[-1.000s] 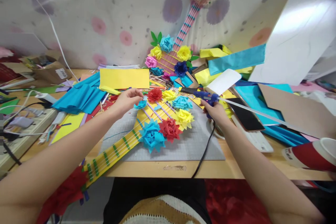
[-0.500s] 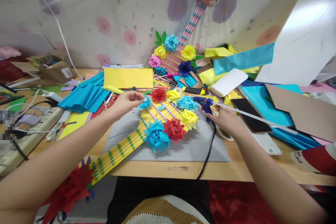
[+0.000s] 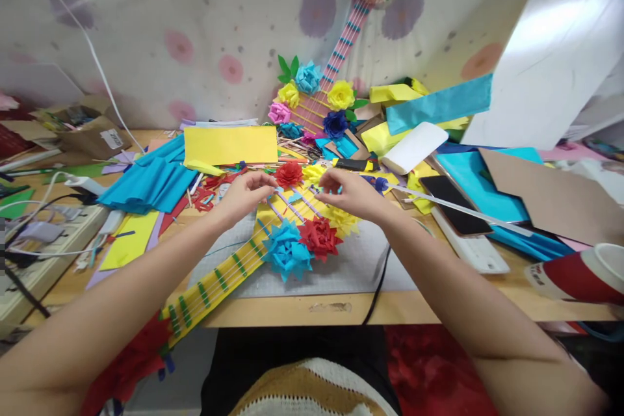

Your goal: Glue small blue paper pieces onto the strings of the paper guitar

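A yellow paper guitar (image 3: pixel 244 263) lies slantwise across a grey mat, with purple strips, green bands and paper flowers on it. My left hand (image 3: pixel 246 196) is at the guitar body's left edge, thumb and forefinger closed on a small piece of light blue paper (image 3: pixel 279 190). Beside its fingertips sits a red flower (image 3: pixel 289 174). Over the body's right side hovers my right hand (image 3: pixel 350 194), its fingers curled but apart, with nothing visible in them. It partly covers yellow flowers (image 3: pixel 344 221). A blue glue gun (image 3: pixel 376 183) with a long glue stick lies right of that hand.
A pink flowered guitar (image 3: pixel 336 71) leans on the back wall. Blue crepe paper (image 3: pixel 151 175) and a power strip (image 3: pixel 58 266) are at left. To the right are a phone (image 3: pixel 455 205), cardboard (image 3: pixel 550 201) and a paper cup (image 3: pixel 578 278). The glue gun's black cord (image 3: pixel 377 292) hangs over the table edge.
My right hand has let go of the glue gun, which now lies on the table, and has moved left over the guitar body. My left hand stays by the body's left edge.
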Motion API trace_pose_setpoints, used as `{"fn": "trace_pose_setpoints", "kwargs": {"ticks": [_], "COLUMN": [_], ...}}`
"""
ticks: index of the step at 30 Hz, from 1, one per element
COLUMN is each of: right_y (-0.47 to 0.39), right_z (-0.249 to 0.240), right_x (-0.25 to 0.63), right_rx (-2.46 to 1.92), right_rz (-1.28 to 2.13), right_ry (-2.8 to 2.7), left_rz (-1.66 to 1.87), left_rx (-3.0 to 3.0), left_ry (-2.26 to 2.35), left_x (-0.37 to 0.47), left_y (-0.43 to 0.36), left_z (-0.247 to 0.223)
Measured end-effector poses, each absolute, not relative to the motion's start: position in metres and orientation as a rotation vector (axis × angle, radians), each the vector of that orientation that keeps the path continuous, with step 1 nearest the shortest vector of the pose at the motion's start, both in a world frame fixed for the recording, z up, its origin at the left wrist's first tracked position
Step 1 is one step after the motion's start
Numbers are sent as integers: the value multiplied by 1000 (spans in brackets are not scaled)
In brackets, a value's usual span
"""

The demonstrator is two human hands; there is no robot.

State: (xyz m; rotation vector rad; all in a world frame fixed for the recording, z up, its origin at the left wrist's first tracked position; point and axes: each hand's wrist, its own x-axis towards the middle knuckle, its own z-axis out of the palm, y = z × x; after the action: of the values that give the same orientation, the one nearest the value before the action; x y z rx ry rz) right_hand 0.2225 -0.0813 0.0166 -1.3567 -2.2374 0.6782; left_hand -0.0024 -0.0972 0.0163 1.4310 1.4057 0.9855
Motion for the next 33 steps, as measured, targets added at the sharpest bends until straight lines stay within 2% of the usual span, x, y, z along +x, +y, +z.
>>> {"fn": "trace_pose_setpoints", "kwargs": {"ticks": [5,11,18,21,28,33], "right_y": [-54,-47,-47,-44,-37,-35], "right_z": [7,6,22,24,9,5], "right_x": [197,169,151,151,159,162], "right_rx": [-1182,-980,-1142,-1178,-1093,-1021], "right_rz": [851,1070,771,751,1098,1276], "right_ry": [-2083,-2190,-2472,-2480,-2181,-2046], "left_rz": [978,835,580,576,775,792], "left_rx": [1572,1706,2095,2112,1890,1845], "left_ry": [1433,1424,1481,1460,1440,1440], "left_x": [-8,-11,-5,-5,-10,-9], "left_y": [-92,-88,-86,-83,-76,-76], "left_z": [2,-1,15,15,9,12]}}
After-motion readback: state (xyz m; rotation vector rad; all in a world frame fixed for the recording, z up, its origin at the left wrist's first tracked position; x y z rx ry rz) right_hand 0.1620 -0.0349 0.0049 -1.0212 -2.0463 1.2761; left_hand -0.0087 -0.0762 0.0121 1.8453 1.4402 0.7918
